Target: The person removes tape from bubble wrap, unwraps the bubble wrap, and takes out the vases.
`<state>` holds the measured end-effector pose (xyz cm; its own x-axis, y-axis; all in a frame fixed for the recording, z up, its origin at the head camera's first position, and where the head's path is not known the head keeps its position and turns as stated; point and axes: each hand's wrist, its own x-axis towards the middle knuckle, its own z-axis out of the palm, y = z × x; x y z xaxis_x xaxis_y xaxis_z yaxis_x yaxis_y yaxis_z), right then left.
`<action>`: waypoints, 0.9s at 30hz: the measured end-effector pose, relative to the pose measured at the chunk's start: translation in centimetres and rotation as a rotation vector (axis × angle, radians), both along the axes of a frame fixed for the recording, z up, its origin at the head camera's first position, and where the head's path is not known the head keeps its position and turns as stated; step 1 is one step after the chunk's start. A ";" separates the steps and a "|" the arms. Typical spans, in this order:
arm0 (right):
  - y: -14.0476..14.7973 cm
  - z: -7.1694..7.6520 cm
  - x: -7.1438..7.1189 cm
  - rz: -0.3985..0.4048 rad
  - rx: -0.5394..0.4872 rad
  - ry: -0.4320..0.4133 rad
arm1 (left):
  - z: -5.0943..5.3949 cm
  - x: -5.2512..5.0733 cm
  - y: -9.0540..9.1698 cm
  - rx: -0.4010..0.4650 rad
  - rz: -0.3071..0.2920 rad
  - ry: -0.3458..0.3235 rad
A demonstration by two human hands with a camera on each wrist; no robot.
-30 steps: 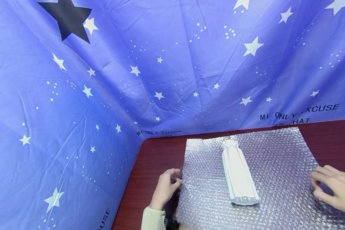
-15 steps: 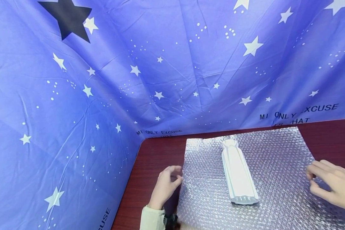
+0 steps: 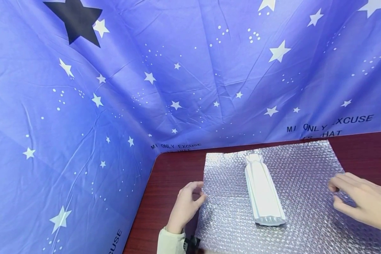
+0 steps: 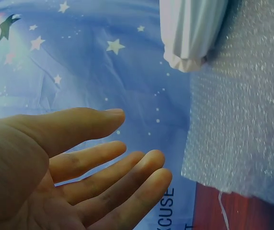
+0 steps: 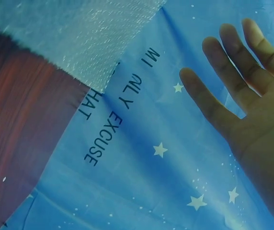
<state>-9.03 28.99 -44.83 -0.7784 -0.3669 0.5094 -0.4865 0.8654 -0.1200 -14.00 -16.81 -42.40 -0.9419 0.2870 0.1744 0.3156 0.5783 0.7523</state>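
Note:
A white, ribbed vase-like piece with a narrow neck lies on its side on a sheet of silvery bubble wrap. My left hand hovers at the sheet's left edge, its fingers loosely bent and nothing in them. In the left wrist view the palm of that hand shows, with thumb and fingers apart. Over the right part of the sheet is my right hand, fingers relaxed and holding nothing. The right wrist view shows its spread fingers away from the wrap's corner.
A dark red wooden table bears the sheet. Blue cloth with white stars hangs behind the table and along its left side. A dark watch-like band sits at the left wrist, below a pale sleeve.
My right hand has moved left and slightly away from me, from the sheet's right edge to over it. My left hand has shifted slightly right and up. The white piece stays put.

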 end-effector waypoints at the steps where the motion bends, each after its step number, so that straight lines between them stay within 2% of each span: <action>1: -0.1 0.1 0.0 -0.003 0.002 -0.014 | 0.0 0.0 0.1 0.004 -0.005 -0.004; 15: -1.6 0.1 -0.7 -0.010 0.000 -0.098 | -1.0 -0.7 2.0 0.032 -0.035 -0.004; 23: -2.9 0.1 -0.9 -0.058 -0.003 -0.247 | -1.3 -0.8 3.1 0.029 -0.017 -0.008; 27: -3.5 0.2 -1.1 -0.056 -0.025 -0.263 | -1.4 -0.9 3.6 0.048 -0.014 -0.034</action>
<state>-10.12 25.45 -44.66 -0.9040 -0.3095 0.2949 -0.3871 0.8854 -0.2575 -14.87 -13.21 -43.77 -0.9436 0.2922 0.1557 0.2967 0.5374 0.7894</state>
